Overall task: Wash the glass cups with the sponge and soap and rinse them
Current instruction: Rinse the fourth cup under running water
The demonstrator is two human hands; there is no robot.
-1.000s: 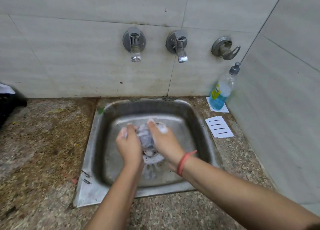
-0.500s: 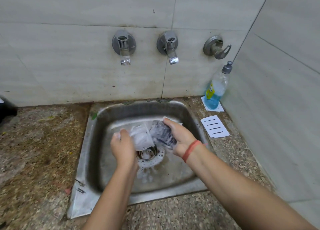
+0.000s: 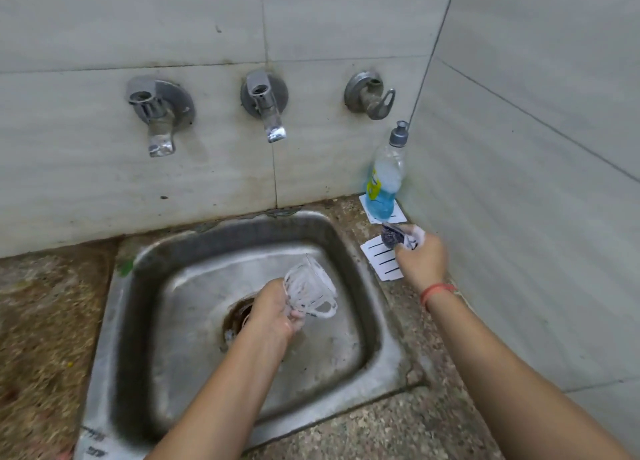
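the left hand [image 3: 273, 309] grips a soapy glass cup [image 3: 310, 288] by its base, tilted on its side over the middle of the steel sink [image 3: 346, 373], just right of the drain [image 3: 239, 315]. the right hand [image 3: 420, 263] pinches a dark sponge [image 3: 391, 236] in foamy fingers above the white slotted tray [image 3: 381, 262] on the counter right of the sink. the blue soap bottle [image 3: 382, 185] stands just beyond it in the far corner.

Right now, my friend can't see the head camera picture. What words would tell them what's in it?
A left hand holds a soapy cup over a steel sink, while the right hand holds a dark sponge near a white tray and the blue soap bottle. Three taps stick out of the tiled wall.
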